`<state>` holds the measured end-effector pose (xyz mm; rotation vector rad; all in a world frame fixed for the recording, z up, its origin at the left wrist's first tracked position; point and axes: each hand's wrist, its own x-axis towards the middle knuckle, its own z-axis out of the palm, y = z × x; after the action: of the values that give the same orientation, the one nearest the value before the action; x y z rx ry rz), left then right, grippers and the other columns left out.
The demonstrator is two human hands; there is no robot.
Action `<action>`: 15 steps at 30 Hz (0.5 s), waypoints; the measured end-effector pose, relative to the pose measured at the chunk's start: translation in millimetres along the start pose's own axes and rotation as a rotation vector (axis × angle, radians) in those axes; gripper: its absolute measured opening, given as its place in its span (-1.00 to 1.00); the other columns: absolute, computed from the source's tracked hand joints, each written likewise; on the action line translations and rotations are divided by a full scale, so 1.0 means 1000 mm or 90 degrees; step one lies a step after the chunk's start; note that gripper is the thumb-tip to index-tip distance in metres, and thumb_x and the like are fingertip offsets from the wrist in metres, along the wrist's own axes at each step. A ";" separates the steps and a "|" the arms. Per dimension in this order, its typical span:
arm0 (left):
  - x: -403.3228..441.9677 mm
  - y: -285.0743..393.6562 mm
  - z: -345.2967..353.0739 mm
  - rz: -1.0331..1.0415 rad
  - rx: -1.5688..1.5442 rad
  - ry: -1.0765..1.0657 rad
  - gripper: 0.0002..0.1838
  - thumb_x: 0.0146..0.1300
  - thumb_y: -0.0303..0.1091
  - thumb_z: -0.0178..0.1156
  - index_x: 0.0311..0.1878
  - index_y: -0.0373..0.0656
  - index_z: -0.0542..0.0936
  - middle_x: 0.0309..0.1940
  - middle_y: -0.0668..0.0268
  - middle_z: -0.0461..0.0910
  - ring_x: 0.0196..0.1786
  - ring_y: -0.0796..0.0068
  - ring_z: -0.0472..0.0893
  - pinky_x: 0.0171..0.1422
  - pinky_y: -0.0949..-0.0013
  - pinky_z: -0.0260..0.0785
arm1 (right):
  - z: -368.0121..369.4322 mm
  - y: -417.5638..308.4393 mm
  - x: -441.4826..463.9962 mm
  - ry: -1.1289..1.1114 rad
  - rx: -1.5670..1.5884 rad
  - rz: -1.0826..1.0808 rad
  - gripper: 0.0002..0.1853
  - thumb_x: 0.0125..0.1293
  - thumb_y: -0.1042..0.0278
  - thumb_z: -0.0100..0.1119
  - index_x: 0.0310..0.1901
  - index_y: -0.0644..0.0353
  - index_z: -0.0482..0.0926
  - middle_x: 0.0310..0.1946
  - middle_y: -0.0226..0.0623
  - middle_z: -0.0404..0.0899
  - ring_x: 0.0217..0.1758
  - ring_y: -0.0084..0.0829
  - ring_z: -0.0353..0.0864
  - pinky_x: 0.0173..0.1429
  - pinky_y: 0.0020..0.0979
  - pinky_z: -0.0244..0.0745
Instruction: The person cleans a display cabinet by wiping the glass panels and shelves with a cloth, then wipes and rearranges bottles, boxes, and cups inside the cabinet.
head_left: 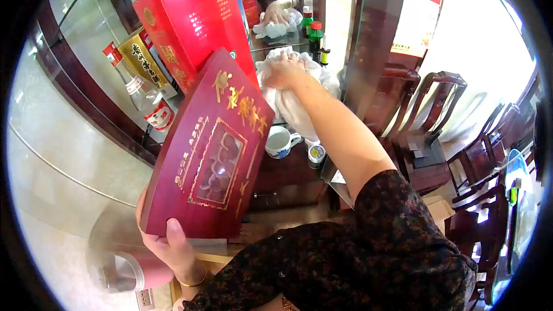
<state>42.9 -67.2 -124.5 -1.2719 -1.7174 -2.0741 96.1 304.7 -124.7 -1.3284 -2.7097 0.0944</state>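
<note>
My left hand grips the lower corner of a flat maroon gift box, thumb on its front face. The box has gold lettering and a clear window, and is tilted up in front of the shelves. My right hand is stretched forward with its fingers on a bunched white cloth, which lies against the glass shelf near the mirrored back. Below the cloth stand a white mug with a blue pattern and a small round container. A large red box stands behind the maroon one.
Left on the shelf are a clear liquor bottle and a gold box. Small green bottles stand right of the cloth. Dark wooden chairs and a glass-topped table are at right. A pink-and-clear container stands lower left.
</note>
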 end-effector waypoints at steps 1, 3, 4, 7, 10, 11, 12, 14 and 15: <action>-0.002 -0.005 -0.003 -0.001 0.001 0.004 -0.43 0.09 -0.27 0.10 0.13 -0.46 0.33 0.12 0.06 0.37 0.11 0.28 0.43 0.20 0.28 0.26 | 0.010 0.004 0.021 0.014 -0.009 -0.011 -0.28 0.11 -0.16 0.05 0.30 -0.05 0.23 0.38 0.07 -0.07 0.41 0.13 -0.02 0.37 0.11 -0.04; -0.006 -0.016 -0.010 -0.066 -0.020 0.002 -0.41 0.11 -0.24 0.12 0.13 -0.47 0.32 0.11 0.06 0.37 0.10 0.29 0.43 0.21 0.28 0.25 | 0.020 0.012 0.044 0.053 0.012 -0.021 -0.36 0.17 -0.10 -0.01 0.28 -0.05 0.27 0.38 0.06 -0.04 0.41 0.12 0.00 0.38 0.11 -0.05; -0.006 -0.017 -0.010 -0.066 -0.019 0.007 -0.41 0.11 -0.24 0.12 0.13 -0.47 0.32 0.11 0.06 0.37 0.10 0.29 0.43 0.21 0.28 0.25 | 0.020 0.014 0.050 0.078 0.029 -0.020 -0.41 0.20 0.00 -0.07 0.26 0.00 0.30 0.37 0.06 -0.01 0.41 0.10 0.01 0.39 0.08 -0.06; -0.006 -0.014 -0.009 -0.074 -0.017 -0.011 -0.37 0.12 -0.17 0.16 0.13 -0.49 0.31 0.10 0.06 0.37 0.10 0.30 0.43 0.21 0.29 0.24 | 0.026 0.019 0.073 0.111 0.025 -0.007 -0.48 0.24 0.11 -0.17 0.22 0.09 0.37 0.34 0.06 0.08 0.37 0.04 0.11 0.39 0.02 -0.03; -0.004 -0.013 -0.008 -0.075 -0.054 -0.017 -0.32 0.11 -0.11 0.19 0.12 -0.50 0.31 0.09 0.06 0.38 0.09 0.30 0.43 0.20 0.29 0.24 | 0.030 0.022 0.092 0.112 0.000 0.045 -0.44 0.25 -0.05 -0.12 0.23 0.04 0.34 0.33 0.05 0.10 0.36 0.04 0.14 0.37 -0.03 0.06; -0.004 -0.014 -0.008 -0.073 -0.047 -0.015 -0.31 0.11 -0.09 0.20 0.12 -0.50 0.31 0.07 0.06 0.39 0.09 0.31 0.44 0.20 0.29 0.24 | 0.031 0.023 0.097 0.110 0.000 0.042 -0.44 0.25 -0.05 -0.12 0.23 0.04 0.34 0.33 0.05 0.10 0.36 0.04 0.14 0.37 -0.03 0.06; -0.004 -0.014 -0.008 -0.072 -0.040 -0.014 -0.30 0.10 -0.06 0.21 0.12 -0.49 0.32 0.06 0.06 0.39 0.08 0.31 0.44 0.20 0.29 0.24 | 0.028 0.022 0.097 0.109 0.019 0.050 -0.45 0.25 -0.04 -0.13 0.23 0.04 0.34 0.33 0.05 0.10 0.36 0.04 0.14 0.36 -0.02 0.07; -0.005 -0.016 -0.008 -0.078 -0.038 -0.016 -0.29 0.11 -0.05 0.21 0.12 -0.49 0.31 0.06 0.06 0.40 0.08 0.31 0.44 0.20 0.29 0.24 | 0.024 0.022 0.093 0.095 0.004 0.039 -0.46 0.27 -0.01 -0.15 0.22 0.05 0.35 0.32 0.05 0.11 0.36 0.03 0.15 0.35 -0.01 0.08; -0.005 -0.017 -0.008 -0.078 -0.040 -0.016 -0.28 0.11 -0.04 0.21 0.13 -0.49 0.31 0.05 0.07 0.40 0.08 0.31 0.44 0.20 0.29 0.24 | 0.022 0.022 0.092 0.094 0.003 0.038 -0.46 0.27 -0.01 -0.15 0.22 0.05 0.35 0.32 0.05 0.11 0.36 0.03 0.15 0.35 -0.01 0.08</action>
<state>31.6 -70.7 -140.4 -1.2448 -1.7974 -2.2042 53.9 390.9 -140.9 -1.3586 -2.5468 0.0086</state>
